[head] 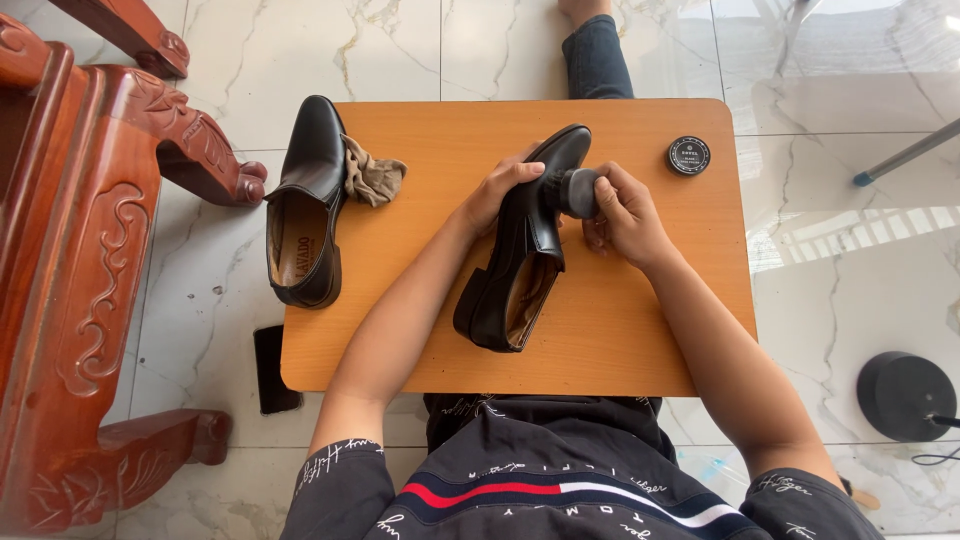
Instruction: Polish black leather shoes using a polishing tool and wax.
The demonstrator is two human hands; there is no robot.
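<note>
Left hand [500,190] fingers clasp the black shoe [520,255]; right hand [625,215] fingers press a sponge [580,192] against it.

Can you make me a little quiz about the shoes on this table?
1. Which hand presses the dark applicator sponge against the black shoe?
2. True or false: the second shoe sits at the table's left edge beside a crumpled cloth.
3. What round thing lies near the table's far right corner?

Key:
1. The right hand; the left hand steadies the shoe.
2. True.
3. A small closed black tin.
</note>
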